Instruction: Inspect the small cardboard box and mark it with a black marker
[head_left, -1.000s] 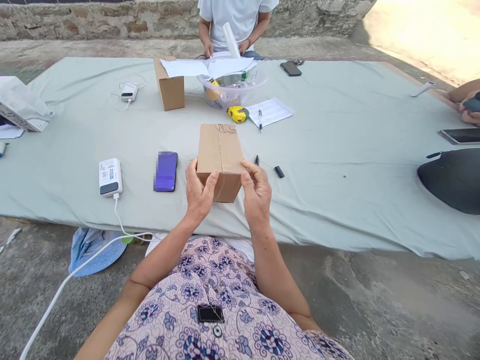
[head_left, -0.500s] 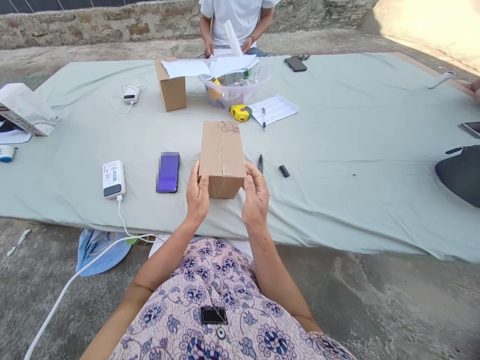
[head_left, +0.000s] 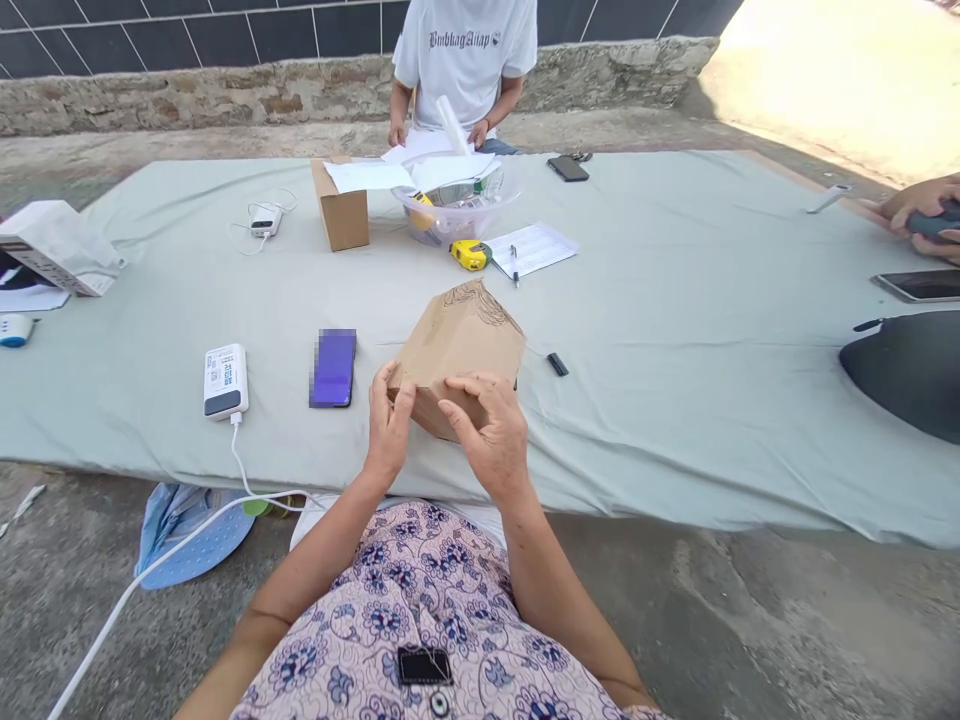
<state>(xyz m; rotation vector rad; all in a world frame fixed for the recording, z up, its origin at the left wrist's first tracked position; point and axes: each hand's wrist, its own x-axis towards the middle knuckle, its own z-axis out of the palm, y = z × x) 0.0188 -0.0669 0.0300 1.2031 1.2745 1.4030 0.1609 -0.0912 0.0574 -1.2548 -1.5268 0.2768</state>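
Observation:
A brown cardboard box with dark scribbled lines on its far end is tilted and turned in front of me. My left hand grips its near left corner, thumb and fingers closed on the edge. My right hand has its fingers laid over the near edge at the right, with the thumb against the front face. A black marker cap lies to the right of the box. The marker itself is almost wholly hidden behind the box and right hand.
A purple phone and a white power bank with a cable lie left. Beyond the box are a yellow tape measure, a printed sheet, a clear basin and another box. A person in white sits opposite; another person's hands are at right.
The box has turned and tilted, bringing two brown faces and more of the scribble into view. My right hand has shifted from its right side onto the near edge. The view has tipped upward.

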